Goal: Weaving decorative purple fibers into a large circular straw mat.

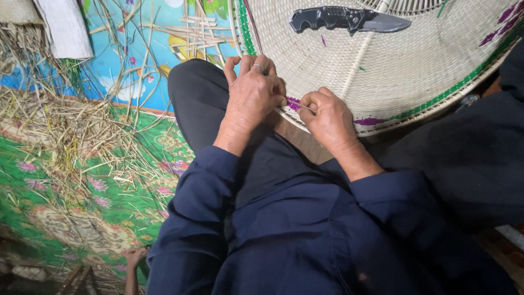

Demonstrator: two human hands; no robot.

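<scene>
A large round woven tray, pale with a green and purple rim, rests across my lap. My left hand, a ring on one finger, grips the tray's near rim from the left. My right hand pinches a thin purple strip at the same rim, right beside the left thumb. A black folding knife, blade open, lies on the tray's woven face at the far side. My dark blue sleeves and dark trousers fill the lower frame.
Loose dry straw and cut strips litter the green flowered mat on the left. A bundle of pale splints lies on a blue patterned sheet. A folded white cloth sits at the top left.
</scene>
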